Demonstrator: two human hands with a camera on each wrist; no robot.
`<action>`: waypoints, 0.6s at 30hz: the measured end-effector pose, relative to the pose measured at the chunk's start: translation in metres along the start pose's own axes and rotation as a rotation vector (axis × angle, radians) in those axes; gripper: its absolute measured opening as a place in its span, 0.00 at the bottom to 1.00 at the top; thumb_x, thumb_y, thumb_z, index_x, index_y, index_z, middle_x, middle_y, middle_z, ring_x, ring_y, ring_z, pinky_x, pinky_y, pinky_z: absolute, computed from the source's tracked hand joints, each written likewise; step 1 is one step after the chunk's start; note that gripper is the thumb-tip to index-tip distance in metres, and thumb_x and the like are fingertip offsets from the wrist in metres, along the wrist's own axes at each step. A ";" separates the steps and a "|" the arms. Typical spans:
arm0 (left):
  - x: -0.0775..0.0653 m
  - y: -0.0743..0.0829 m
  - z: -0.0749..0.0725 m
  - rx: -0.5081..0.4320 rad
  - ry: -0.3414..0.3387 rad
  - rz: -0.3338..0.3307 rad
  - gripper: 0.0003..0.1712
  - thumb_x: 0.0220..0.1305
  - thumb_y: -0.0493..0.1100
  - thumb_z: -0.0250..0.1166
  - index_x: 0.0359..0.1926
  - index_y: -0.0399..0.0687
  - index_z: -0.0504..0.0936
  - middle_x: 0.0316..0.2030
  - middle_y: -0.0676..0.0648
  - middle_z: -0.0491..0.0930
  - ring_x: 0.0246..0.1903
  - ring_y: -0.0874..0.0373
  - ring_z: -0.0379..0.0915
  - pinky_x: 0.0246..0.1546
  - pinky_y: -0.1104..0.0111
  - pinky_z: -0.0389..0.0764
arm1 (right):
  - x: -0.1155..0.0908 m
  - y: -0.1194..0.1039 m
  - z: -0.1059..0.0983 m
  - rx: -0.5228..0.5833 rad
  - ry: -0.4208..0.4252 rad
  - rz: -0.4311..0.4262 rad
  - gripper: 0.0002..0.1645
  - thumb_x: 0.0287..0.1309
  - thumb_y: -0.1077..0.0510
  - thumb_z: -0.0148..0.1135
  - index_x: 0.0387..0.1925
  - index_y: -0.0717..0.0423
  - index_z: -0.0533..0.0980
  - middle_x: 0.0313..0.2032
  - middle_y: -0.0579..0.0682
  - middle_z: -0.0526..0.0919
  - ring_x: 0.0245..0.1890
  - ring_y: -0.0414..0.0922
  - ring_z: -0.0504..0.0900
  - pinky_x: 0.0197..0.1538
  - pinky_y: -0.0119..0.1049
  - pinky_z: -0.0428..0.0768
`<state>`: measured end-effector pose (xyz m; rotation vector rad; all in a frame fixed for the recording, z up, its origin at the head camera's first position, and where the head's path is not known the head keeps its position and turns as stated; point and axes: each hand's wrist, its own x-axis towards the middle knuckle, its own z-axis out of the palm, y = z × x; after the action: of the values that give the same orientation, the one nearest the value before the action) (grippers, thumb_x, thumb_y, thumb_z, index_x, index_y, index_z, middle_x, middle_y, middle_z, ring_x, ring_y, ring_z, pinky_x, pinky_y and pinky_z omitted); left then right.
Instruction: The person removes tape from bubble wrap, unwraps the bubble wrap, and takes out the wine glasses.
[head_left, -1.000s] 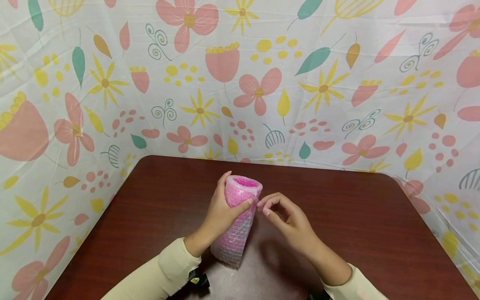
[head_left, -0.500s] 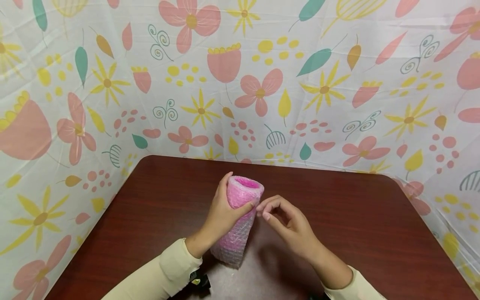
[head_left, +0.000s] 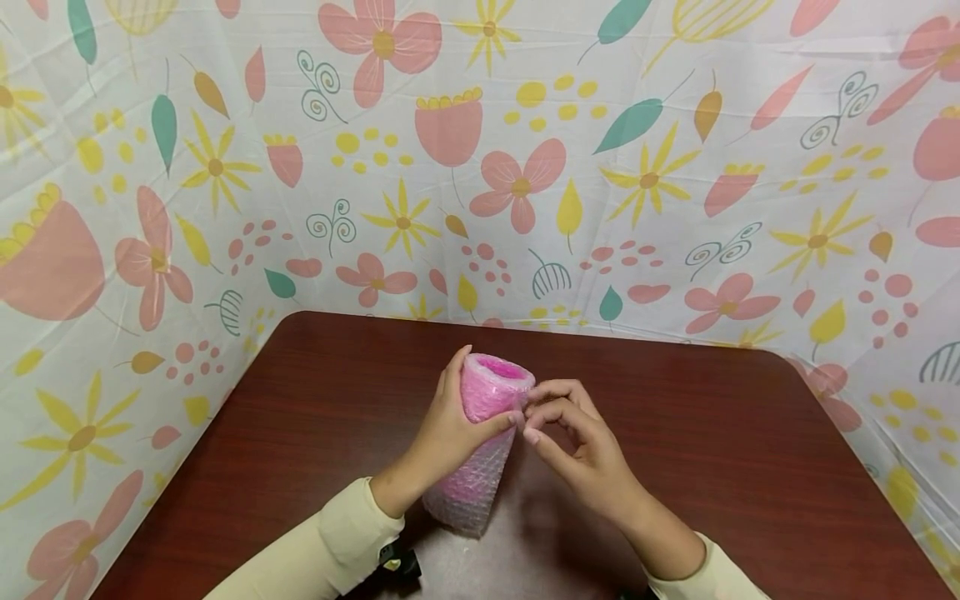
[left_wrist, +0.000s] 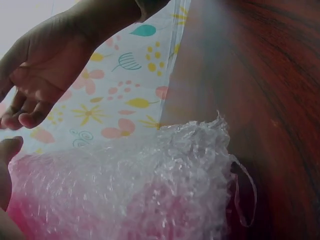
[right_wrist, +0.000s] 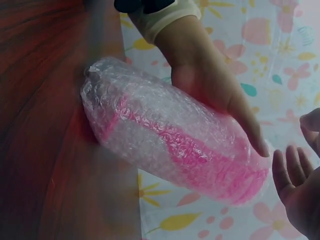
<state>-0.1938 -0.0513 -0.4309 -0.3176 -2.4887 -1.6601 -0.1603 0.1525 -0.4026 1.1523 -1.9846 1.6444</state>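
Note:
A pink, hollow, tube-shaped object in clear bubble wrap stands tilted on the table, its pink opening facing up. My left hand grips it near the top, thumb across the front and fingers behind. The wrapped object shows a pink band under the wrap in the right wrist view. My right hand is at the upper right edge of the wrap, its fingers bent and the fingertips close to my left thumb. A small gap shows between thumb and forefinger. Whether these fingertips touch the wrap is unclear.
The dark red-brown table extends on both sides. A flower-patterned cloth hangs behind it and at the sides. A black strap device sits by my left sleeve. A thin loose strip hangs from the wrap's lower end.
My left hand and the wrapped object's top have shifted slightly right. My right hand's fingers have spread a little and lifted along the wrap's edge.

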 end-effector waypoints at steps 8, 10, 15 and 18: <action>0.000 -0.001 -0.001 -0.018 -0.058 -0.004 0.60 0.53 0.61 0.76 0.78 0.74 0.46 0.72 0.48 0.60 0.63 0.49 0.69 0.63 0.49 0.74 | 0.001 0.001 -0.003 -0.011 0.061 0.105 0.14 0.61 0.78 0.59 0.41 0.59 0.77 0.46 0.61 0.82 0.52 0.43 0.82 0.56 0.31 0.82; 0.001 -0.001 -0.001 -0.023 -0.059 -0.006 0.59 0.54 0.62 0.75 0.78 0.74 0.47 0.72 0.49 0.60 0.64 0.50 0.68 0.64 0.49 0.74 | 0.001 0.002 -0.004 -0.020 0.088 0.126 0.13 0.61 0.77 0.60 0.41 0.60 0.77 0.44 0.59 0.82 0.49 0.42 0.82 0.54 0.30 0.83; 0.001 -0.001 -0.001 -0.028 -0.060 -0.012 0.60 0.53 0.61 0.76 0.78 0.75 0.46 0.72 0.49 0.60 0.63 0.50 0.68 0.63 0.49 0.74 | 0.001 0.006 -0.005 -0.025 0.131 0.151 0.12 0.59 0.76 0.63 0.41 0.61 0.77 0.41 0.56 0.80 0.43 0.43 0.82 0.48 0.28 0.83; 0.000 0.000 -0.002 -0.024 -0.065 -0.008 0.60 0.53 0.61 0.76 0.77 0.76 0.46 0.71 0.49 0.61 0.63 0.50 0.68 0.63 0.49 0.75 | 0.002 0.008 -0.005 -0.032 0.142 0.162 0.13 0.57 0.77 0.64 0.41 0.63 0.77 0.41 0.57 0.77 0.41 0.41 0.82 0.45 0.27 0.83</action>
<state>-0.1941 -0.0528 -0.4303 -0.3700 -2.5209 -1.7111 -0.1685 0.1568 -0.4048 0.8577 -2.0502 1.7138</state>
